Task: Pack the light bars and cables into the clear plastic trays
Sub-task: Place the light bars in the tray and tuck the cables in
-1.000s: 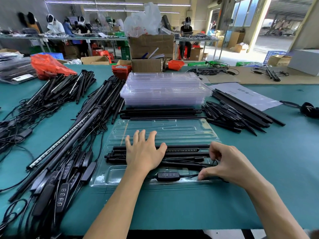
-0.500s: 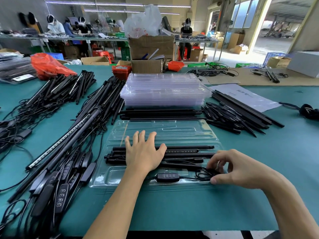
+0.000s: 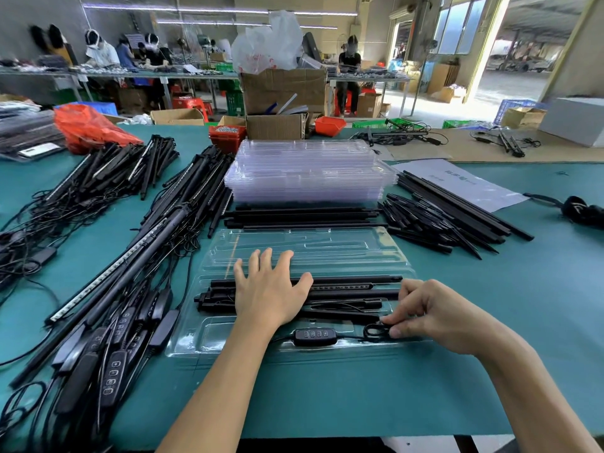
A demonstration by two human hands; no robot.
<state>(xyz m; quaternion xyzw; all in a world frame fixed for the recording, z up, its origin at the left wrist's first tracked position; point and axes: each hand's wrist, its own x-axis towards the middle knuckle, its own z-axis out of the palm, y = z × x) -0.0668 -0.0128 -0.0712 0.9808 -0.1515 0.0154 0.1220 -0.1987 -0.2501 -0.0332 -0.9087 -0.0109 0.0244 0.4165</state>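
The clear plastic tray (image 3: 228, 331) lies open on the green table mat (image 3: 490, 322) right in front of the person, thin, glossy and moulded into long channels, its hinged lid half (image 3: 327, 246) folded back flat on the far side. In the near half sit slim matte black light bars (image 3: 353, 286), straight and laid lengthwise side by side. Along the tray's front channel runs a thin black cable with an oblong inline controller (image 3: 314, 335) showing a row of small pale buttons.

The left hand (image 3: 268, 289) lies flat on the bars, fingers straight and spread, covering their middle stretch. The right hand (image 3: 434, 312) is at the tray's right end with fingers curled, thumb and fingertips pinching a small coil of cable (image 3: 376, 331); the rest of that coil is hidden under the fingers.

Beyond the tray lie more black bars (image 3: 300, 217) in a row, then a tall stack of empty clear trays (image 3: 310, 174), their edges blurring into one another. To the left a tangled heap of bars, cables and controllers (image 3: 114, 322) runs off the bottom edge; single cables are hard to follow. To the right is a loose pile of short black rods (image 3: 434, 223) and a printed sheet (image 3: 464, 184) whose text is too small to read
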